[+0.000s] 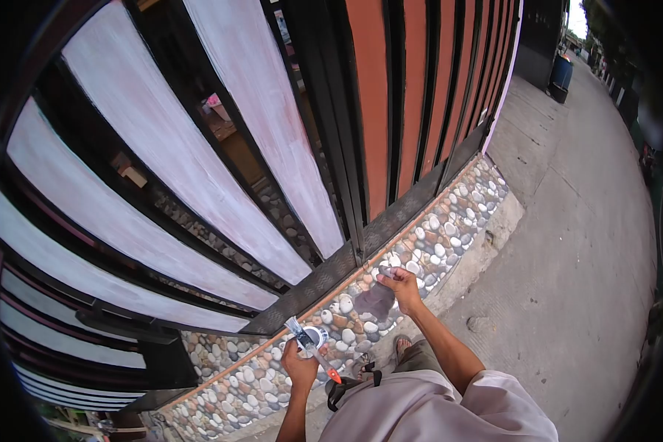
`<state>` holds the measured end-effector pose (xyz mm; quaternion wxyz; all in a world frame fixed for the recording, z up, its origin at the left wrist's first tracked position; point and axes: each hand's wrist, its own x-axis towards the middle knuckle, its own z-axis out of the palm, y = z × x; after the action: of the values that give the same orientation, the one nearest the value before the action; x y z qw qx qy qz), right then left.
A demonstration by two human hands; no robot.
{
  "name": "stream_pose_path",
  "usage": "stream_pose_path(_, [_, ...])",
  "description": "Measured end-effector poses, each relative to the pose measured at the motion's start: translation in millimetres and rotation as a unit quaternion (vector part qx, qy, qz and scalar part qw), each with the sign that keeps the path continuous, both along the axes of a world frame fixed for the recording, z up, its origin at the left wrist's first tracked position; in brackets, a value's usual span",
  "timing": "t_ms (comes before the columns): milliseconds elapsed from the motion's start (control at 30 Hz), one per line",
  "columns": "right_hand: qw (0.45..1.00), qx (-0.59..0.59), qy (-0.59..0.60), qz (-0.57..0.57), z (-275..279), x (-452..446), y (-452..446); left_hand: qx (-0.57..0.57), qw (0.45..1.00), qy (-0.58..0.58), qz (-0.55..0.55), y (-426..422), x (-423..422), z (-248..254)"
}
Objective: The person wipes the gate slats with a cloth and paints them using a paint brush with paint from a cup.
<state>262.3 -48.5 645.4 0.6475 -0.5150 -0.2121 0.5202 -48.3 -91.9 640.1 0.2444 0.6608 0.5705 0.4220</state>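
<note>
Wrapped round a small white paint cup [323,335], my left hand [299,365] is closed. A paintbrush [315,352] with a red-tipped handle lies slanted across the cup, its bristles toward the gate; whether my fingers also press on it I cannot tell. My right hand [403,289] pinches a dark greyish cloth [376,300] that hangs down over the pebbles. Ahead stands a metal gate with slats coated in streaky whitish paint [177,132]. Farther right its slats are brown-orange [366,96]. Neither hand touches the gate.
A pebbled strip [346,324] runs along the foot of the gate, with a concrete edge [493,228] beside it. The grey road [567,295] stretches away on the right. A blue barrel [560,74] stands farther off by the wall. My sandalled feet [401,348] are below me.
</note>
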Motion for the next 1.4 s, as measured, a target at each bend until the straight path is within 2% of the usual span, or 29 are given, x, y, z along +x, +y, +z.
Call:
stream_pose_path(167, [0.996,0.054,-0.048,0.045,30.6,9.9,35.3,-0.007,0.999,0.028,0.024,15.6,-1.9,20.8])
stream_pose_path(367, [0.973,0.107,-0.154,0.135,41.2,13.1,86.8,0.003,0.997,-0.003,0.073,43.9,12.6,22.1])
stream_pose_path(467, [0.928,0.177,-0.304,0.118,64.3,-1.8,104.3,0.015,0.995,0.007,0.099,56.0,21.0,25.1])
stream_pose_path(500, [0.927,0.179,-0.303,0.128,72.9,-5.4,107.9,0.018,0.994,0.010,0.111,60.6,25.3,27.0])
stream_pose_path(567, [0.869,0.222,-0.428,0.108,87.9,-10.9,116.4,0.032,0.990,-0.011,0.133,65.8,34.4,31.5])
stream_pose_path(600, [0.855,0.273,-0.434,0.082,92.9,-16.7,122.1,0.030,0.989,-0.010,0.143,68.1,36.0,32.6])
stream_pose_path(700, [0.826,0.322,-0.460,0.045,116.4,-28.0,136.1,0.027,0.988,-0.004,0.154,71.4,33.7,29.4])
stream_pose_path(900, [0.819,0.350,-0.454,0.008,190.9,-65.6,154.2,0.030,0.990,-0.018,0.135,90.7,15.9,41.5])
stream_pose_path(967, [0.827,0.380,-0.413,-0.026,212.2,-77.2,163.2,0.036,0.991,-0.017,0.125,92.8,5.4,47.6])
stream_pose_path(1033, [0.829,0.391,-0.398,-0.038,229.1,-83.9,172.7,0.022,0.992,0.019,0.119,95.4,-3.5,61.1])
stream_pose_path(1100, [0.863,0.384,-0.328,-0.014,243.9,-88.0,178.0,0.028,0.994,0.012,0.104,98.9,-14.9,62.1])
stream_pose_path(1167, [0.876,0.365,-0.315,-0.008,259.0,-91.3,183.1,0.019,0.995,0.012,0.093,102.7,-26.2,60.5])
stream_pose_path(1233, [0.829,0.425,-0.360,-0.048,273.5,-94.2,189.3,0.019,0.997,0.011,0.080,105.1,-33.3,63.9])
stream_pose_path(1300, [0.821,0.422,-0.382,-0.051,289.6,-96.0,188.9,0.018,0.997,0.006,0.068,108.7,-39.9,61.6])
stream_pose_path(1400, [0.875,0.426,-0.231,0.000,299.1,-98.8,186.6,0.030,0.997,-0.002,0.071,111.8,-48.1,57.9])
